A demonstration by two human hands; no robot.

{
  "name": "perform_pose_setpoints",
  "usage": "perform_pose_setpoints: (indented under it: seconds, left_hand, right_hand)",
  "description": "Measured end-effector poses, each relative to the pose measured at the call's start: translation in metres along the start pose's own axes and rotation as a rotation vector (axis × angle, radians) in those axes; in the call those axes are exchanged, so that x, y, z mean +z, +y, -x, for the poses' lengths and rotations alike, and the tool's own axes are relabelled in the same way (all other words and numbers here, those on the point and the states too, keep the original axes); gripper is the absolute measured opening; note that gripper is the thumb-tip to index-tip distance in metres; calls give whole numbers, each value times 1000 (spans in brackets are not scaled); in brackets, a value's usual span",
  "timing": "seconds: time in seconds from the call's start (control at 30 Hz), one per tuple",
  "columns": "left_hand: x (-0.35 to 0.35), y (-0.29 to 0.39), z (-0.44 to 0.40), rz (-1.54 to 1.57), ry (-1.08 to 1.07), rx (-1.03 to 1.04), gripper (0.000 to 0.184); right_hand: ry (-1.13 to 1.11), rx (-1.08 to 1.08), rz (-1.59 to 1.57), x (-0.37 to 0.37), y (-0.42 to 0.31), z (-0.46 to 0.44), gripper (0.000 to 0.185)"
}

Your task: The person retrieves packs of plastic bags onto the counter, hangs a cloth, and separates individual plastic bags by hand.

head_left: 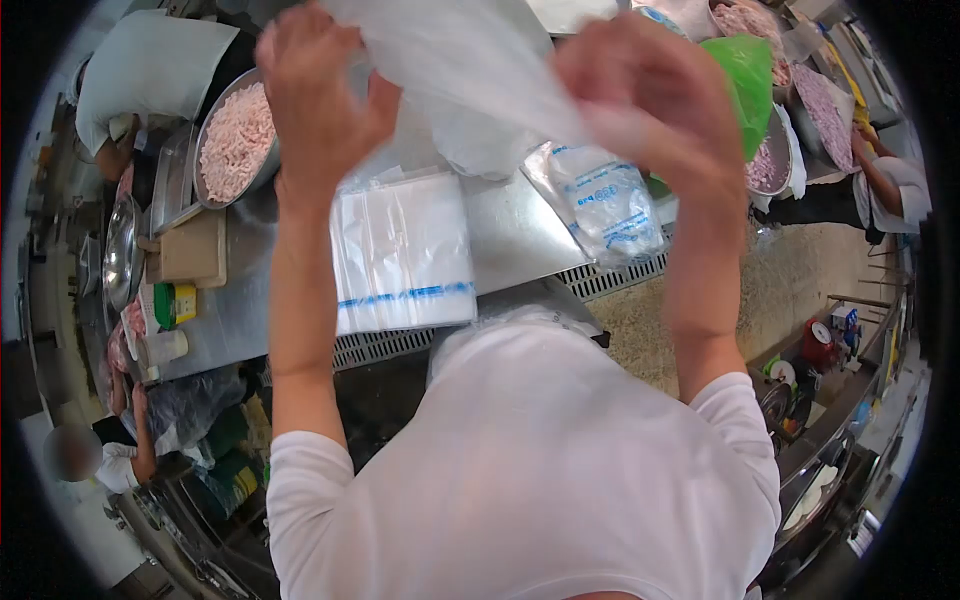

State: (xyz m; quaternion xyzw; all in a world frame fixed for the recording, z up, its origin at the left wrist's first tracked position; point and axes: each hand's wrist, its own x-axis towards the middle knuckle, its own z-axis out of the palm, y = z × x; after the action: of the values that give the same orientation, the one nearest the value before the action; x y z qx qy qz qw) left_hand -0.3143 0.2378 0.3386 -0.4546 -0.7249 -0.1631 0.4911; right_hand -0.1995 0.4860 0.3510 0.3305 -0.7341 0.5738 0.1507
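A translucent plastic bag (460,60) stretches across the top of the view, blurred by motion. My right hand (650,95), also blurred, has its fingers closed on the bag's right end. My left hand (325,100) is raised at the bag's left edge, its thumb apart from the curled fingers; whether its fingertips touch the bag is unclear. Below, between my forearms, lies a stack of clear plastic bags (400,260) with a blue printed band. To its right is a crumpled clear package with blue print (610,205), on the metal table (515,235).
Left of my left hand stands a metal bowl of pale pink chopped pieces (235,145). A green bag (740,85) and tubs of pink chopped pieces (825,115) are at right. Co-workers (895,185) work at both sides. A grated channel (625,275) runs along the table's near edge.
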Motion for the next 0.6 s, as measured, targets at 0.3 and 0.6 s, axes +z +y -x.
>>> perform_pose_setpoints:
  seconds: [0.3,0.6]
  left_hand:
    - [144,-4,220,473,-623,-716,10]
    - [87,63,239,270,-659,-1213,26]
  right_hand:
    - [-198,429,763,52,252,110,18]
    - [569,495,249,48,224,126,16]
